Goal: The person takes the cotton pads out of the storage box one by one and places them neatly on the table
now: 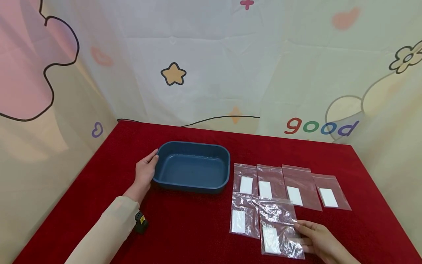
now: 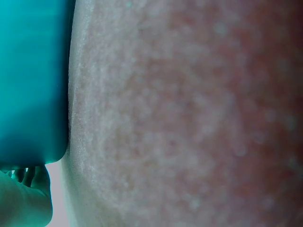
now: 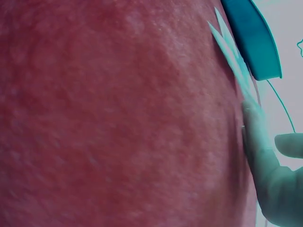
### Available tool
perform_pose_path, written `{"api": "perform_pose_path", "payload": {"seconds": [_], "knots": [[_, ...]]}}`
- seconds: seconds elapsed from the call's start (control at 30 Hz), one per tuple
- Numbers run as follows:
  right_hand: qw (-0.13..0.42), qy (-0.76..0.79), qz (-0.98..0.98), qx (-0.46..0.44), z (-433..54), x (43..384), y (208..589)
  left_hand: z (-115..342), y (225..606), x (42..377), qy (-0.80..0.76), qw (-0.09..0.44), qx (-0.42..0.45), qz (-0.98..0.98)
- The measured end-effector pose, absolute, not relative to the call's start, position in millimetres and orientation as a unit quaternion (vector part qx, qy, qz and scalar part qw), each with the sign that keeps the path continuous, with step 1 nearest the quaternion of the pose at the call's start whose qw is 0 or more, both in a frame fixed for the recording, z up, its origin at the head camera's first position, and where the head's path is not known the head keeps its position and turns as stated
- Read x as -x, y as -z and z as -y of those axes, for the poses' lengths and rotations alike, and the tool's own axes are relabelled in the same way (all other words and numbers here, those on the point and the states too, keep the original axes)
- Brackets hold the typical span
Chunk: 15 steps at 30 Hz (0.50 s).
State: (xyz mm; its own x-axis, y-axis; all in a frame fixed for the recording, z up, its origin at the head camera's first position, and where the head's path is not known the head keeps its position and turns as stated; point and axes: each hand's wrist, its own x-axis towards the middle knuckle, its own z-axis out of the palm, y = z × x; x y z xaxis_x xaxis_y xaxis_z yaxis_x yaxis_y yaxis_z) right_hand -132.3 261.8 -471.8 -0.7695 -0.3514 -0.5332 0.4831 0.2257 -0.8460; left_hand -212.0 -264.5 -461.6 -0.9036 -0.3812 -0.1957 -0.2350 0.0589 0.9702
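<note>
My left hand [image 1: 146, 170] grips the left end of a dark blue rectangular tray [image 1: 192, 189], thumb and fingers at its rim. In the left wrist view, the tray [image 2: 31, 80] hides part of that hand [image 2: 23, 196]. At the lower right, my right hand [image 1: 316, 238] pinches the right edge of a clear zip bag [image 1: 287, 220] with a white rectangular block [image 1: 271, 240] inside. Some of its fingers show through the plastic. The right wrist view has that hand [image 3: 270, 170] close over the cloth, with pale bag edges [image 3: 232, 56] beyond its fingertips.
Several more zip bags [image 1: 301, 179], each with a white block, lie right of the tray on the red tablecloth [image 1: 191, 227]. The held bag overlaps its neighbours in the head view. A printed curtain [image 1: 211, 73] stands behind the table and along both sides.
</note>
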Motion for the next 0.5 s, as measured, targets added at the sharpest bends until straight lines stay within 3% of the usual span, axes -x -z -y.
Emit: {"api": "perform_pose_path", "payload": {"seconds": [0.5], "knots": [[0.357,0.534,-0.767,0.01,-270.8,132.3,453.5,263.6,461.0,213.2,0.64,0.042,-0.201,0.74]]}}
